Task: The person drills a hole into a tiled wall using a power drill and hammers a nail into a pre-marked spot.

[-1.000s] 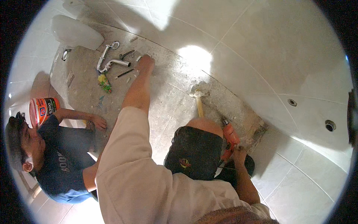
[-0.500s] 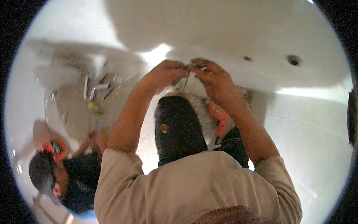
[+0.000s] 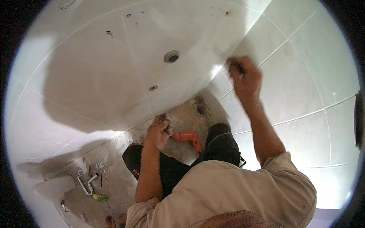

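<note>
My left hand (image 3: 159, 133) is raised above the floor with its fingers curled in. Whatever it may hold is too small to make out. Just beyond its knuckles, between my legs, an orange power drill (image 3: 190, 137) lies on the floor. My right hand (image 3: 246, 79) is lifted in front of the tiled side wall (image 3: 289, 83), away from the left one. Its fingers are bent together and slightly blurred. A dark spot shows between them, but I cannot tell whether it is a thing or shadow.
In the facing wall (image 3: 91, 87) are a large round pipe outlet (image 3: 172, 56), a smaller outlet (image 3: 153, 88) and several drilled holes. A drain hole (image 3: 200, 109) opens in the floor corner. White pipe pieces (image 3: 89, 182) lie at left, near another person's hand (image 3: 110, 221).
My view has swung to the right. My hands, together on a small thin item before, are now apart, the right one out by the side wall. The other person has mostly left the view.
</note>
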A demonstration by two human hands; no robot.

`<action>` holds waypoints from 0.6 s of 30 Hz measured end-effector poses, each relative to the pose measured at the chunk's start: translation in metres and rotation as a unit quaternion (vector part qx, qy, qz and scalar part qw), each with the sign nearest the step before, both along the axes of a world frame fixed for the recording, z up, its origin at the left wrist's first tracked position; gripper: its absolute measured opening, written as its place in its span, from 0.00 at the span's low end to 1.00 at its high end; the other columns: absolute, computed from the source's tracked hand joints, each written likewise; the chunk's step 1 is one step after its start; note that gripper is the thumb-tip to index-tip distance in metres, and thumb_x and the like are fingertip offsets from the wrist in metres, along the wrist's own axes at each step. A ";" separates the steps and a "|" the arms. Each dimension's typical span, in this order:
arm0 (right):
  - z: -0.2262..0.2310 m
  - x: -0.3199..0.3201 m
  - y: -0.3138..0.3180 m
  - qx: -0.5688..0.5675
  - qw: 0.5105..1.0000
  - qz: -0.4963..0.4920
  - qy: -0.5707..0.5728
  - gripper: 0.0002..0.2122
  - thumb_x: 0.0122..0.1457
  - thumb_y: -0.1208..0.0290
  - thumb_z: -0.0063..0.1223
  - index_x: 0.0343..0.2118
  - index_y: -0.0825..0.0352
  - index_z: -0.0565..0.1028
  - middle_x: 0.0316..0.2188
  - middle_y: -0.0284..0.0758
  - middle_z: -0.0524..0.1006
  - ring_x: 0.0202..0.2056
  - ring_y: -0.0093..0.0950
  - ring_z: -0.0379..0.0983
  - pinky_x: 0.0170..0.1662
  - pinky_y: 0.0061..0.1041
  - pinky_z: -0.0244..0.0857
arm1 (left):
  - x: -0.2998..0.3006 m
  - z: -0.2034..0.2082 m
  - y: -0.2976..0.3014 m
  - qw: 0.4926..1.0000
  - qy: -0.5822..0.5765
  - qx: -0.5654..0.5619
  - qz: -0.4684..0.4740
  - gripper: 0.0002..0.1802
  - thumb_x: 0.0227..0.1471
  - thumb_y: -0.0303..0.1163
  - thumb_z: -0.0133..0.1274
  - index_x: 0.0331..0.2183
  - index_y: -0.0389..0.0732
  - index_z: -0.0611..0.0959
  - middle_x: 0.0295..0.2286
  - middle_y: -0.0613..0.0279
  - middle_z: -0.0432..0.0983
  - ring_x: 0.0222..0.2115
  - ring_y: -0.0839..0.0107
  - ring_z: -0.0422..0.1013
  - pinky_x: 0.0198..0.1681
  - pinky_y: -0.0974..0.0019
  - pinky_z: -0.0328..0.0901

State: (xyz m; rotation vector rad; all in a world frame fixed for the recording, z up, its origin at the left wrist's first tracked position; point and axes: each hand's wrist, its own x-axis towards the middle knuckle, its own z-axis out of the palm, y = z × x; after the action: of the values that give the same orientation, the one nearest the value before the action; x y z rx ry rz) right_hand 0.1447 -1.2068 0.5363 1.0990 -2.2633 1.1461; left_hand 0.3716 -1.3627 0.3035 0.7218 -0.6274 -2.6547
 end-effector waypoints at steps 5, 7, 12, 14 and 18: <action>0.047 -0.042 -0.006 -0.090 0.984 -0.065 0.140 0.07 0.57 0.70 0.61 0.32 0.70 0.81 0.28 0.42 0.81 0.29 0.32 0.80 0.36 0.30 0.73 | -0.016 -0.041 0.020 0.990 -0.054 -0.081 -0.105 0.12 0.56 0.25 0.59 0.42 0.39 0.77 0.33 0.56 0.80 0.37 0.62 0.78 0.34 0.64 0.70; 0.054 -0.051 -0.014 -0.082 0.986 -0.062 0.127 0.07 0.57 0.70 0.60 0.32 0.70 0.81 0.28 0.43 0.81 0.29 0.33 0.80 0.36 0.30 0.73 | -0.018 -0.041 0.011 0.992 -0.080 -0.063 -0.073 0.11 0.55 0.26 0.60 0.41 0.39 0.78 0.31 0.58 0.80 0.34 0.63 0.77 0.32 0.64 0.70; 0.060 -0.063 -0.032 -0.067 0.990 -0.040 0.119 0.08 0.56 0.69 0.58 0.30 0.69 0.81 0.26 0.43 0.81 0.28 0.34 0.80 0.36 0.32 0.73 | -0.012 -0.062 -0.011 0.990 -0.115 -0.071 -0.033 0.10 0.53 0.26 0.62 0.39 0.40 0.81 0.30 0.61 0.80 0.29 0.64 0.76 0.32 0.62 0.71; 0.061 -0.065 -0.036 -0.059 0.988 -0.027 0.137 0.08 0.56 0.69 0.58 0.30 0.69 0.81 0.27 0.43 0.81 0.28 0.35 0.80 0.36 0.33 0.73 | -0.013 -0.061 -0.009 0.990 -0.120 -0.079 0.014 0.13 0.53 0.26 0.62 0.42 0.38 0.81 0.32 0.61 0.80 0.31 0.66 0.75 0.37 0.63 0.71; 0.063 -0.069 -0.043 -0.037 0.985 -0.038 0.163 0.08 0.55 0.69 0.58 0.30 0.69 0.81 0.27 0.43 0.81 0.28 0.35 0.80 0.37 0.33 0.74 | -0.019 -0.043 -0.003 0.989 -0.114 -0.091 0.012 0.17 0.53 0.27 0.63 0.44 0.35 0.80 0.35 0.60 0.79 0.36 0.66 0.75 0.42 0.62 0.71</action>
State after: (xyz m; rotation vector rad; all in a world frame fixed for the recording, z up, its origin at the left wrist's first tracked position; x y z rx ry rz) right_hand 0.0754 -1.2496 0.5991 1.0740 -1.9772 0.9349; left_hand 0.3527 -1.3656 0.2609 0.9784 -0.9012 -2.4707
